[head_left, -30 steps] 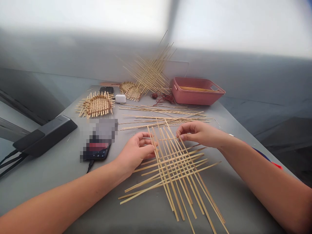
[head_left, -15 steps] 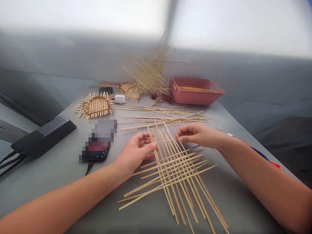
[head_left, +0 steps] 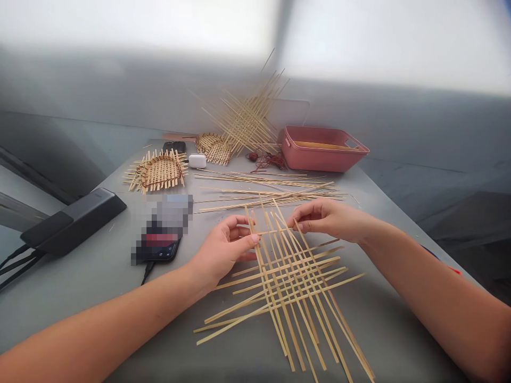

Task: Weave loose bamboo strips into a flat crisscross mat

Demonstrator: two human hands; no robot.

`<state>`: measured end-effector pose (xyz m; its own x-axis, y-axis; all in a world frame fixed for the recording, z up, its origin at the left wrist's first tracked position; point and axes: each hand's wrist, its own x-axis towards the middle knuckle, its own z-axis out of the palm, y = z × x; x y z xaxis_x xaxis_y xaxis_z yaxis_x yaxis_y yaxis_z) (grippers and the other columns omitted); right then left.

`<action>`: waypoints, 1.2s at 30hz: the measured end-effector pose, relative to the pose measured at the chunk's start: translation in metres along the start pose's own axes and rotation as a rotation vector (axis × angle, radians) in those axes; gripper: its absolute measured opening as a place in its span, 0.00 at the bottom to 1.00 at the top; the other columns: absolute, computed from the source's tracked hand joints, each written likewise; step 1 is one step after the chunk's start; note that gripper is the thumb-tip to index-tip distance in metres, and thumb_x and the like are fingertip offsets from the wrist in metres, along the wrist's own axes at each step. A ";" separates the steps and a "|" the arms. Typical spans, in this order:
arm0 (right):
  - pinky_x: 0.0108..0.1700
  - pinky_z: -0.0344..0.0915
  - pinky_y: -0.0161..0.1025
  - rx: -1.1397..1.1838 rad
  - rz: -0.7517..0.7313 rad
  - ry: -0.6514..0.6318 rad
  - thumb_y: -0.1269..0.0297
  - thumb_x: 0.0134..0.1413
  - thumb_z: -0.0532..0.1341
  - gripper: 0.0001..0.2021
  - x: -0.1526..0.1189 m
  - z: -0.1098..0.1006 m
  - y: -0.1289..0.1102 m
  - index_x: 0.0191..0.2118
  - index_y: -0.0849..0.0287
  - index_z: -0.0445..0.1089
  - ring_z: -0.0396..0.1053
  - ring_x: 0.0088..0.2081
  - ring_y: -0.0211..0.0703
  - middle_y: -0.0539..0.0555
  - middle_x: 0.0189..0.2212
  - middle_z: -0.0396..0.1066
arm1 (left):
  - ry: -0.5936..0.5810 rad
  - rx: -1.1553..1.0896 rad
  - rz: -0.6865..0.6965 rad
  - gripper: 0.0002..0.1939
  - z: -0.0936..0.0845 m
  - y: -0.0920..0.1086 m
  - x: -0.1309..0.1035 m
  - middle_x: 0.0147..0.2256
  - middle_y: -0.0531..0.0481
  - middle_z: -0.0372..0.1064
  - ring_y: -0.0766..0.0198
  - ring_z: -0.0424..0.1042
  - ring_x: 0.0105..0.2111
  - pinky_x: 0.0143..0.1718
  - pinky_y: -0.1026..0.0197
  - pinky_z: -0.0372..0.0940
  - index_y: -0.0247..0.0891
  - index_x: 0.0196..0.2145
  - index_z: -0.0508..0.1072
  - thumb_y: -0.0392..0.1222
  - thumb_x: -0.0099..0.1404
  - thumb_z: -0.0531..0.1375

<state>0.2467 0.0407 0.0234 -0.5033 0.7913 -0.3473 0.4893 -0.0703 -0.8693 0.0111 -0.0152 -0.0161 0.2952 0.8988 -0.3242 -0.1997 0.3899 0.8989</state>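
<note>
A loose lattice of thin bamboo strips [head_left: 297, 290] lies on the grey table in front of me, its strips crossing over and under. My left hand [head_left: 233, 242] is at its far left corner, thumb and fingers closed on strips there. At the far right corner my right hand [head_left: 323, 217] pinches strip ends between thumb and fingers. One crosswise bamboo strip [head_left: 275, 231] runs between the two hands, apart from the denser weave nearer me. Lengthwise strip ends stick up between my hands. Exactly which strips each hand grips is partly hidden by the fingers.
Loose strips [head_left: 263, 191] lie beyond the lattice. Farther back are a pink basket [head_left: 323, 157], reddish cord [head_left: 267, 159], a large woven piece [head_left: 247, 119] and a white case [head_left: 197, 161]. Leftward are a round woven tray [head_left: 159, 173], a partly blurred phone [head_left: 165, 251] and a black power strip [head_left: 75, 218].
The right hand has shifted slightly rightward, and the lattice's near strips have moved a little right and down. The left hand keeps its hold, nearly still.
</note>
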 end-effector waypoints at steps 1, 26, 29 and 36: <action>0.40 0.61 0.41 0.025 0.004 -0.005 0.55 0.39 0.69 0.16 0.000 -0.001 0.001 0.34 0.59 0.74 0.65 0.33 0.40 0.49 0.28 0.70 | 0.001 -0.001 0.009 0.22 0.000 0.000 0.000 0.35 0.49 0.73 0.62 0.75 0.36 0.37 0.60 0.71 0.38 0.39 0.70 0.46 0.48 0.71; 0.33 0.60 0.39 0.070 -0.045 0.043 0.61 0.40 0.69 0.20 0.002 -0.005 0.010 0.38 0.58 0.63 0.66 0.28 0.37 0.47 0.25 0.72 | 0.015 -0.098 0.022 0.19 -0.001 -0.004 0.004 0.33 0.51 0.76 0.66 0.74 0.35 0.42 0.63 0.70 0.36 0.33 0.74 0.48 0.47 0.72; 0.35 0.61 0.40 0.075 -0.044 0.046 0.62 0.40 0.69 0.19 0.002 -0.004 0.010 0.38 0.57 0.63 0.67 0.29 0.38 0.47 0.25 0.72 | 0.011 -0.101 0.020 0.20 -0.001 -0.003 0.003 0.31 0.51 0.75 0.67 0.74 0.34 0.41 0.64 0.70 0.35 0.32 0.74 0.48 0.46 0.72; 0.35 0.62 0.39 0.090 -0.068 0.036 0.62 0.41 0.69 0.19 0.002 -0.006 0.012 0.39 0.58 0.63 0.67 0.28 0.37 0.47 0.25 0.72 | 0.010 -0.107 0.020 0.21 -0.002 -0.004 0.003 0.30 0.53 0.74 0.68 0.73 0.32 0.37 0.65 0.70 0.35 0.31 0.72 0.49 0.44 0.73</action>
<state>0.2557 0.0451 0.0143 -0.5067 0.8171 -0.2751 0.3883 -0.0686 -0.9190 0.0108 -0.0134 -0.0213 0.2808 0.9083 -0.3101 -0.3047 0.3908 0.8686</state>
